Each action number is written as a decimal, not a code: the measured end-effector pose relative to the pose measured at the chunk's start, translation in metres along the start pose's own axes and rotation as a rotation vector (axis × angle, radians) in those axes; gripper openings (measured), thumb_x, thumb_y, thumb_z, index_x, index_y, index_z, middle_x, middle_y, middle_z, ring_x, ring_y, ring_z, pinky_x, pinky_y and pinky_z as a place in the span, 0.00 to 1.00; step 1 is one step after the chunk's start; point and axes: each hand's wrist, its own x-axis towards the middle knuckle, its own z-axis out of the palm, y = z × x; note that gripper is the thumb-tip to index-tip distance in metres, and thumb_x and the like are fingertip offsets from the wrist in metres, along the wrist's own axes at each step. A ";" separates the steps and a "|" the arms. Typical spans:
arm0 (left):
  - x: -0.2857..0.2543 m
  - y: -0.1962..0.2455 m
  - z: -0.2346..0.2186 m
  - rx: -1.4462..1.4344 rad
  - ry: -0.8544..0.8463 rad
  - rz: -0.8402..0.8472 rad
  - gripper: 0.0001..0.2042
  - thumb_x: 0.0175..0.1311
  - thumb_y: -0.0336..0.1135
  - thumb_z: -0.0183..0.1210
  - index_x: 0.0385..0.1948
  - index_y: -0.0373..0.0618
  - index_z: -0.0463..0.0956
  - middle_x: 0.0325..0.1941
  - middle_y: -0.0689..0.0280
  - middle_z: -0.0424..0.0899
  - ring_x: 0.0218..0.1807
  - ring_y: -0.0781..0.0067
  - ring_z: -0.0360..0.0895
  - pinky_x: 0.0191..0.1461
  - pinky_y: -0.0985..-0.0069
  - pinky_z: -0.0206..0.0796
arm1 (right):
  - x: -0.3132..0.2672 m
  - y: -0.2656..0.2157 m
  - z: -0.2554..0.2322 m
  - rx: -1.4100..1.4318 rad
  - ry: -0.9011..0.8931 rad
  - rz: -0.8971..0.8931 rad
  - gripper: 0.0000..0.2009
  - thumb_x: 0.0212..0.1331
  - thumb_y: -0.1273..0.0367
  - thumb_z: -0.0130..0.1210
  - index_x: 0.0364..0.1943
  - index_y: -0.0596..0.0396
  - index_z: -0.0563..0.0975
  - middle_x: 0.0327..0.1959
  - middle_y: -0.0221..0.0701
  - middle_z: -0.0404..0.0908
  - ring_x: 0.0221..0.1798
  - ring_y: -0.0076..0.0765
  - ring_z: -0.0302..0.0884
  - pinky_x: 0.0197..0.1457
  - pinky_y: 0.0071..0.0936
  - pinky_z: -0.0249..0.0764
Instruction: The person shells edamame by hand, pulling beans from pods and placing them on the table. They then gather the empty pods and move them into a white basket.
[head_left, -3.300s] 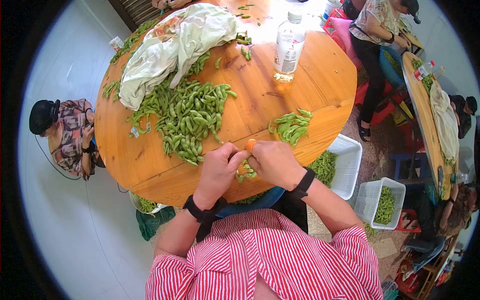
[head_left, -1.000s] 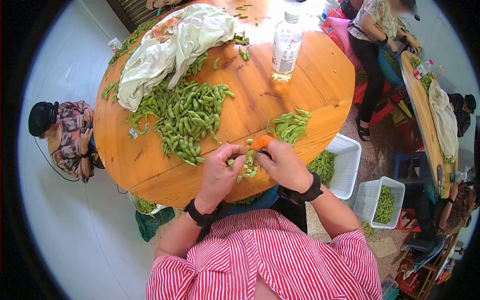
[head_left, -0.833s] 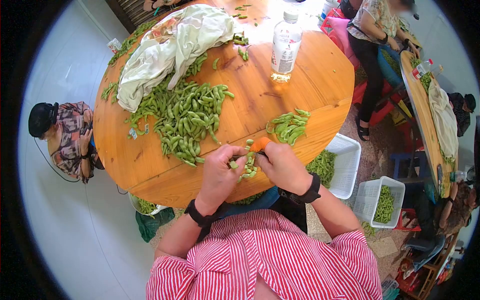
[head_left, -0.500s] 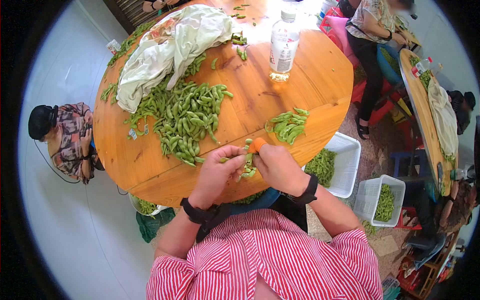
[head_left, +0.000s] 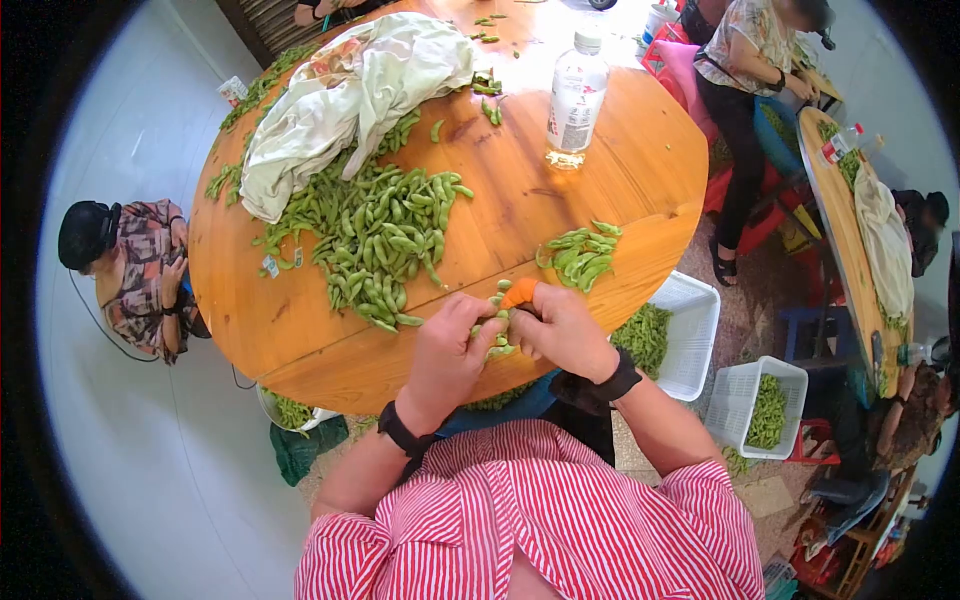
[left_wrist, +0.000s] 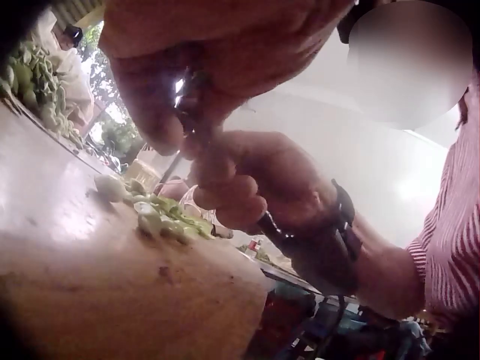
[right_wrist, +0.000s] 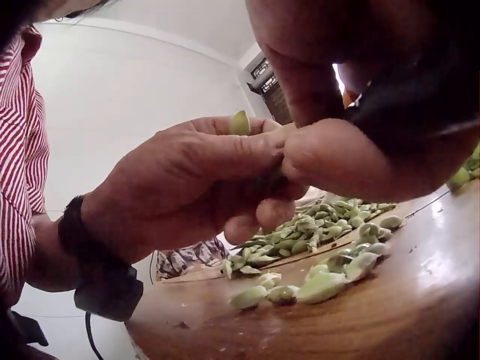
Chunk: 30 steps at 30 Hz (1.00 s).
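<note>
A green pod (right_wrist: pixel 240 124) pokes up smooth and slightly pointed from the fingers of the left hand (head_left: pixel 455 345), above the table (head_left: pixel 330 365), on the person's side of the large heap of pods (head_left: pixel 385 235) and a little to its right. Most of the pod is hidden by the left thumb and fingers, which pinch it. The right hand (head_left: pixel 565 330), orange cover (head_left: pixel 518 292) on one finger, meets those fingertips with its own fingers curled; whether it has hold of anything I cannot tell, the spot being dark and blurred. Pale green pieces (right_wrist: pixel 322 285) lie below the hands, near the heap. A smaller pile (head_left: pixel 580 258) sits to the heap's right, a bottle (head_left: pixel 577 105) farther off on that side, and a crumpled cloth (head_left: pixel 350 95) covers the heap's far part.
</note>
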 end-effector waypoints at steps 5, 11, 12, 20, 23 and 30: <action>-0.006 0.000 0.008 0.140 0.050 0.007 0.05 0.63 0.27 0.59 0.37 0.36 0.76 0.33 0.53 0.78 0.35 0.49 0.77 0.38 0.67 0.70 | 0.001 -0.002 0.005 -0.001 0.033 0.043 0.05 0.66 0.72 0.48 0.37 0.58 0.75 0.23 0.24 0.75 0.23 0.16 0.71 0.26 0.17 0.70; -0.008 -0.015 0.010 -0.202 0.030 -0.321 0.07 0.69 0.31 0.55 0.35 0.35 0.75 0.25 0.56 0.79 0.26 0.61 0.78 0.30 0.70 0.70 | 0.006 0.009 0.007 -0.099 0.018 -0.020 0.05 0.66 0.71 0.49 0.36 0.57 0.75 0.23 0.22 0.74 0.23 0.15 0.70 0.25 0.16 0.69; -0.005 -0.013 0.004 -0.202 0.031 -0.322 0.07 0.69 0.31 0.55 0.35 0.35 0.75 0.25 0.56 0.79 0.26 0.61 0.78 0.30 0.70 0.70 | 0.005 0.006 0.007 -0.099 0.017 -0.020 0.05 0.66 0.71 0.49 0.36 0.57 0.75 0.23 0.22 0.74 0.23 0.15 0.70 0.25 0.16 0.69; 0.000 -0.018 -0.016 -1.120 -0.235 -0.815 0.08 0.72 0.31 0.52 0.40 0.35 0.77 0.31 0.66 0.82 0.27 0.82 0.78 0.29 0.86 0.71 | 0.008 0.004 -0.004 0.367 -0.157 0.139 0.05 0.66 0.69 0.50 0.38 0.54 0.76 0.24 0.21 0.75 0.23 0.15 0.71 0.26 0.15 0.68; 0.002 -0.017 -0.021 -1.101 -0.308 -0.783 0.09 0.70 0.29 0.53 0.44 0.33 0.76 0.35 0.64 0.82 0.29 0.82 0.79 0.32 0.86 0.73 | 0.009 0.005 -0.004 0.325 -0.145 0.147 0.05 0.65 0.69 0.50 0.38 0.54 0.76 0.23 0.21 0.75 0.23 0.15 0.71 0.26 0.15 0.68; 0.004 -0.016 -0.020 -1.071 -0.310 -0.799 0.09 0.68 0.27 0.55 0.44 0.32 0.77 0.36 0.63 0.84 0.31 0.81 0.80 0.34 0.86 0.73 | 0.008 0.001 -0.002 0.204 -0.086 0.185 0.06 0.64 0.69 0.50 0.39 0.54 0.77 0.23 0.22 0.76 0.22 0.16 0.71 0.25 0.16 0.69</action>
